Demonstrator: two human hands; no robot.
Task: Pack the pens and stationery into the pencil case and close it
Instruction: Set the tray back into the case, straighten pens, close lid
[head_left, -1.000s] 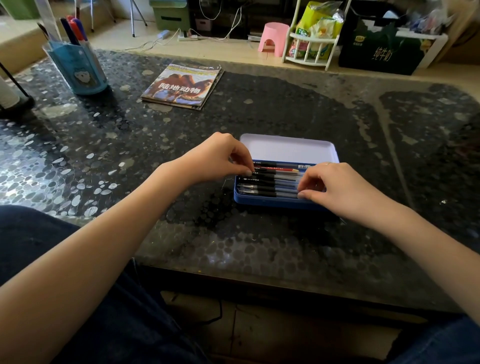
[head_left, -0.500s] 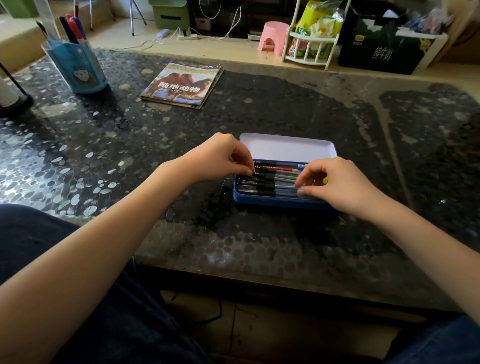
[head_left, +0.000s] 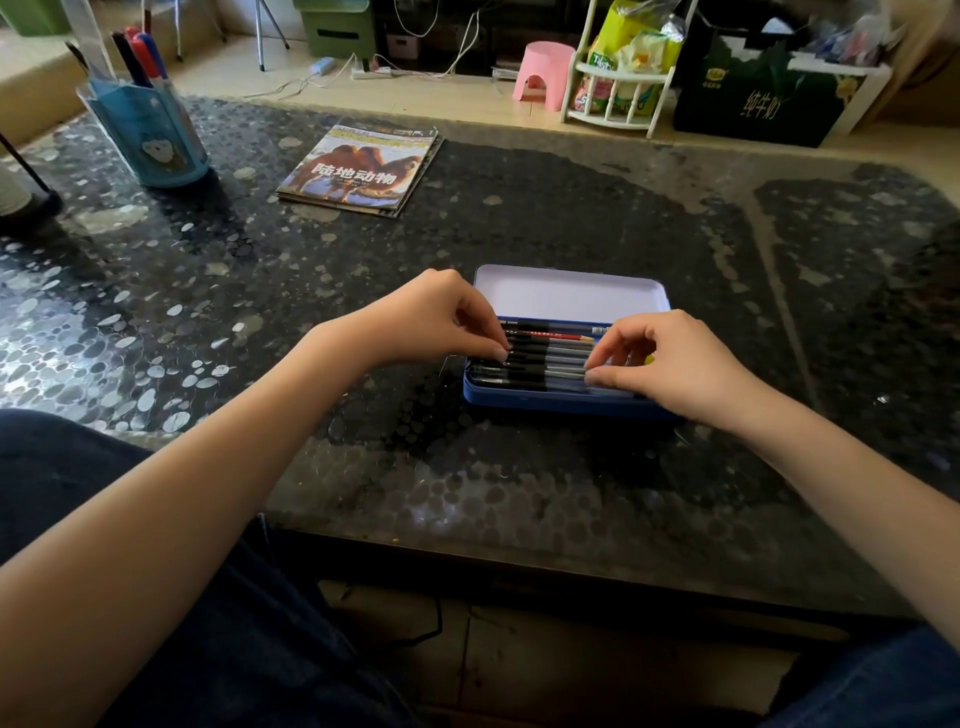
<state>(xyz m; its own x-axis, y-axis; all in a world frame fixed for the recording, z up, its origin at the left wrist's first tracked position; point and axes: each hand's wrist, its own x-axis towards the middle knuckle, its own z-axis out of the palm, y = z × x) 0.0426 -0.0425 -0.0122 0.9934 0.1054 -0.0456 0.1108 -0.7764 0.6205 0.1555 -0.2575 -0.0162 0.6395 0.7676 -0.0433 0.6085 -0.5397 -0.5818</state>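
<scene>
The grip on each side is a curled fingertip pinch: the left hand (head_left: 431, 317) nips the black cap ends of the pens at the left end of the case, and the right hand (head_left: 670, 364) has fingers and thumb closed over the barrels near the right end. Whether either lifts a single pen or only nudges the row, I cannot tell.

The surface (head_left: 519, 223) is a dark, glossy pebbled top, likely slick, so things set on it may slide when pushed. The pencil case (head_left: 550, 402) sits on it just in front of the person, between the two hands. It looks like a thin blue metal tin: stiff, light, with a shallow wall and a pale lid (head_left: 571, 291) hinged open and lying back on the far side. To close it, I would judge the far edge of that lid the place to take hold, swinging it toward the body while steadying the base; a tin this light could skate otherwise.

The pens (head_left: 540, 364) lie side by side along the length of the tray, filling most of it. They are rigid, smooth and light and roll readily, so pinching near the ends suits them. A slim red pencil (head_left: 556, 336) lies toward the back wall. Any one riding high would probably stop the lid seating.
</scene>
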